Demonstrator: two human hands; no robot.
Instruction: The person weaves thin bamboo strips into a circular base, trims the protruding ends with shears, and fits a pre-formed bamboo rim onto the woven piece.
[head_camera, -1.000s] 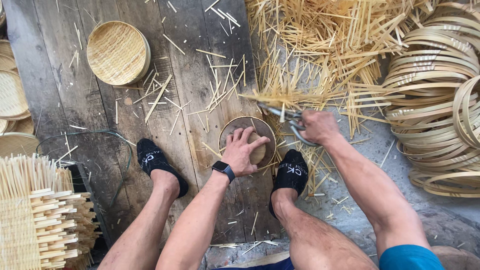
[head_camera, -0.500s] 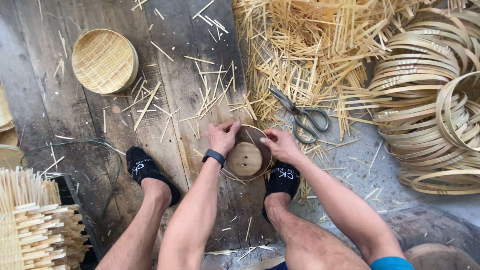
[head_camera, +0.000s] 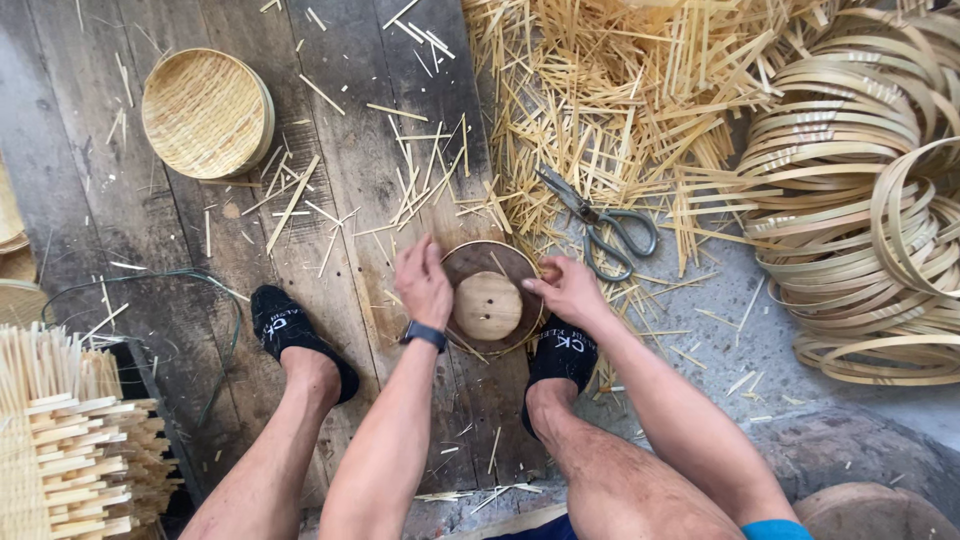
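Round frame (head_camera: 492, 296) btwn both hands' fingers (head_camera: 415, 262), on floor.

The round frame (head_camera: 492, 300) held a smooth, pale wooden disc inside a dark rim. Floorboards (head_camera: 90, 160) were rough, weathered wood; scissors (head_camera: 600, 220) dull metal.

Views: one only, worn on the seated person's head.
Facing: steeply down past knees to the plank floor (head_camera: 330, 150).
Nearness: close; the left hand (head_camera: 423, 283) and right hand (head_camera: 570, 292) sit mid-frame.
Shared scene: nothing, no second view.
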